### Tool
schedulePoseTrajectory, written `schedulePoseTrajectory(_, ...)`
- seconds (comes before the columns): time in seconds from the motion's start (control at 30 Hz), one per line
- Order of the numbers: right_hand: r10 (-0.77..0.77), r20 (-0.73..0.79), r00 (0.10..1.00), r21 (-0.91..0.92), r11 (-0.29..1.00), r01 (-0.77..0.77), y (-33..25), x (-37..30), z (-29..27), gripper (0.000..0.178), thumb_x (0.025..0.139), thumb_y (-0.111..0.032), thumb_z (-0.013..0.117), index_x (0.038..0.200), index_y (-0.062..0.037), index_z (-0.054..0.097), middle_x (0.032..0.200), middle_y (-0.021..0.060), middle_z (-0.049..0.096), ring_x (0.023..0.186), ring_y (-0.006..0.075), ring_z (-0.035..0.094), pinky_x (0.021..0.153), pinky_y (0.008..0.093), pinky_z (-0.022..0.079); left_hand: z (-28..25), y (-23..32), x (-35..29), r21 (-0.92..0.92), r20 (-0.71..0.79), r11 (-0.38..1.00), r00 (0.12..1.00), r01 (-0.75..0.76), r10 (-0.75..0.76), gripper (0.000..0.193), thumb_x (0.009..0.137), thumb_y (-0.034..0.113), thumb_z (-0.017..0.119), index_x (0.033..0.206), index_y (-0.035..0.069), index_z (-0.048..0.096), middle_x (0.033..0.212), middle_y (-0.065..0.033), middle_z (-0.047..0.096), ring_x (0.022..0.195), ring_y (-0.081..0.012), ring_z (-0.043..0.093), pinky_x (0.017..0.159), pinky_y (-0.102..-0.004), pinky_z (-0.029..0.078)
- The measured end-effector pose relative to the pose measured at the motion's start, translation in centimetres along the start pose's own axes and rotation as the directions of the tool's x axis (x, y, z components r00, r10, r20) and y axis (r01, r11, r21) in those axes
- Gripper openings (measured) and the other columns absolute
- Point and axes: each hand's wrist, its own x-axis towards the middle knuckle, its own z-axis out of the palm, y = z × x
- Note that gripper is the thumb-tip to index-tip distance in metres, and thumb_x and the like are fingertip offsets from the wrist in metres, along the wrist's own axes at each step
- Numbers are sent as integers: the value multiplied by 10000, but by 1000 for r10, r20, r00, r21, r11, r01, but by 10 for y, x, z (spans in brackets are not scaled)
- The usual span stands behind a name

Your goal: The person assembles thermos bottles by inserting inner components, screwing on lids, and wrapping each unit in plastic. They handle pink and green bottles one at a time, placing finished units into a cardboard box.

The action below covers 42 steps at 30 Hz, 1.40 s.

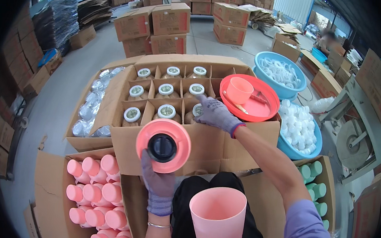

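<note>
Head view: Pink round part in the left hand, right hand at a jar

The left hand (pixel 158 186) holds a pink round part with a black centre (pixel 163 146) upright before the front wall of a divided carton (pixel 251 144). The right hand (pixel 217 114) lies over a white-rimmed jar (pixel 195 111) in the carton's front row; whether its fingers close around the jar cannot be told. A red basin (pixel 266 117) rests at the carton's right rear corner, bearing a small pink cup (pixel 238 91). Below, a large pink cup (pixel 217 228) stands at the person's lap, with pink-capped bottles (pixel 97 193) boxed at left.
</note>
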Motion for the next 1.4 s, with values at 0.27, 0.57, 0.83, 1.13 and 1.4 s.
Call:
schedulePoseTrajectory(0.27,-488,-563,667,-229,868,441,-71,-72,-98,594,674,-319,806,1210,-173,597,1061,142,554,1005,360,562,920,475,481,16,-22,23,25,398,932,852,362,-341,646,992,537,423,1517,171,338,1508,-160,397,1365,-399,432,1112,-658,356)
schedulePoseTrajectory(0.57,-684,-351,639,-75,701,709,-56,-215,-40,592,720,-416,805,1236,-218,594,1422,143,427,1355,353,391,1112,620,299,22,-34,-11,603,431,779,892,-171,-138,584,1012,311,501,1473,-5,331,1354,-131,554,1168,-177,582,947,-321,506)
schedulePoseTrajectory(0.83,-19,-335,942,710,652,265,-20,-244,-4,746,809,-259,769,1447,-57,438,1447,169,429,1293,321,483,1130,409,363,-26,-16,-79,751,489,630,807,-196,-332,587,938,141,633,1438,-17,369,1341,-129,555,1246,-222,544,1063,-365,436)
schedulePoseTrajectory(1.13,-385,497,778,625,781,-13,-23,-233,12,518,846,-403,737,1201,-35,655,1104,107,690,1017,231,653,883,351,509,-21,28,-114,163,-62,949,963,270,-263,499,1054,419,412,1403,65,461,1382,-106,540,1249,-266,564,986,-464,537)
schedulePoseTrajectory(1.4,70,-387,919,657,720,222,-18,-270,36,191,972,-158,579,1033,2,664,1023,135,652,966,243,629,851,311,496,11,29,-103,864,395,486,776,-133,-491,574,908,425,695,1269,-14,616,1176,-110,652,1120,-195,592,987,-342,455)
